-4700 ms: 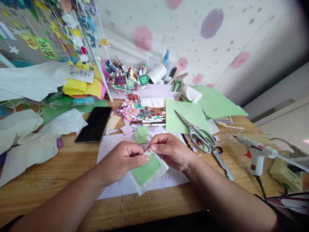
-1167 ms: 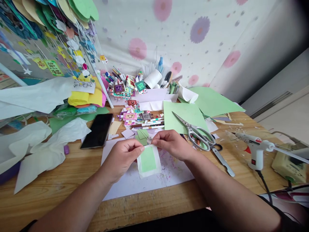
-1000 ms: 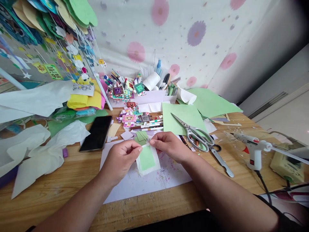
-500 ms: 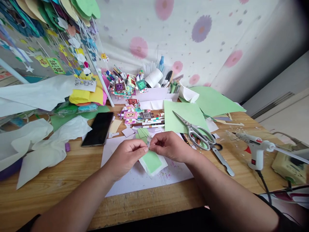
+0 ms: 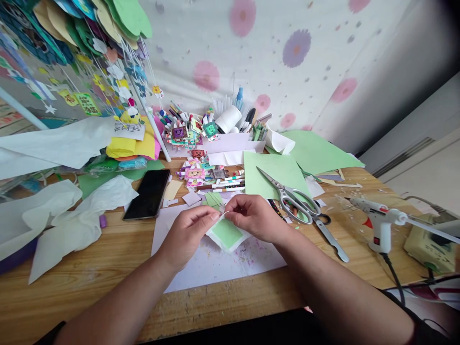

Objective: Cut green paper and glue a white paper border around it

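Observation:
Just above the white paper sheet (image 5: 194, 275), both hands pinch the upper edge of a thin white piece (image 5: 230, 248) that looks like tissue. A green paper rectangle (image 5: 225, 233) lies on it, leaving a white border around. My left hand (image 5: 189, 235) is closed, thumb and forefinger pressed together at the upper left of the piece. Close beside it, my right hand (image 5: 255, 218) is closed too, its fingertips on the same edge. The exact fold between the fingertips is too small to make out. Small green paper strips (image 5: 213, 200) lie just beyond the hands.
Scissors (image 5: 287, 196) rest partly on a green sheet (image 5: 269, 165), next to a grey-handled cutter (image 5: 330, 239). A white glue gun (image 5: 383, 223) stands at right. A black phone (image 5: 147, 194) and crumpled white tissue (image 5: 82, 215) lie left. Behind is a pen box (image 5: 226, 143).
The lower end of the white piece with the green rectangle has lifted and tilted slightly. Both hands keep pinching at its upper edge, and the view has shifted a little.

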Motion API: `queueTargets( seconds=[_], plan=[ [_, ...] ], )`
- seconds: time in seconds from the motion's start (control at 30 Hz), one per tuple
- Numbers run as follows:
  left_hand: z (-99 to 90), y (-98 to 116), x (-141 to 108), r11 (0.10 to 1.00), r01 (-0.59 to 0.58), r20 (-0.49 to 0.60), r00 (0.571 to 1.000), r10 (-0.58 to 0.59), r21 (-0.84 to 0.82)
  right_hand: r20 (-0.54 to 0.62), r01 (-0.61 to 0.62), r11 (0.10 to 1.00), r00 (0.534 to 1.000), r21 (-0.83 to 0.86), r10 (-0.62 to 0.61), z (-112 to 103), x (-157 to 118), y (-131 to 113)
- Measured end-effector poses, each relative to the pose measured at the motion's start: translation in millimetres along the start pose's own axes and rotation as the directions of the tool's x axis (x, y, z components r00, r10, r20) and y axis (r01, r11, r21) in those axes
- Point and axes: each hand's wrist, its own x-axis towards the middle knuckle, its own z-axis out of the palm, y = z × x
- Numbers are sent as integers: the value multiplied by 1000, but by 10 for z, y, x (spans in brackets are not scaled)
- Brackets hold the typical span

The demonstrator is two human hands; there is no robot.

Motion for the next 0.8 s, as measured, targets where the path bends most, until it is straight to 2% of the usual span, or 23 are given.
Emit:
queueTargets(
  seconds=[0.1, 0.33, 0.5, 0.8],
  plan=[
    [19, 20, 18, 1000, 0, -40, 999, 1, 30, 6, 5, 1000, 1000, -7, -4, 8, -4, -7],
    [44, 31, 12, 989, 13, 6, 1000, -14, 148, 7, -1, 999, 1000, -37, 1, 33, 13, 16],
    [-17, 28, 4, 998, 32, 105, 994, -38, 58, 18, 0, 998, 1000, -60, 1, 16, 12, 30],
    [-3, 37, 22, 976, 10, 25, 1000, -16, 218, -5, 59, 989, 998, -137, -60, 70, 41, 53]
  ],
)
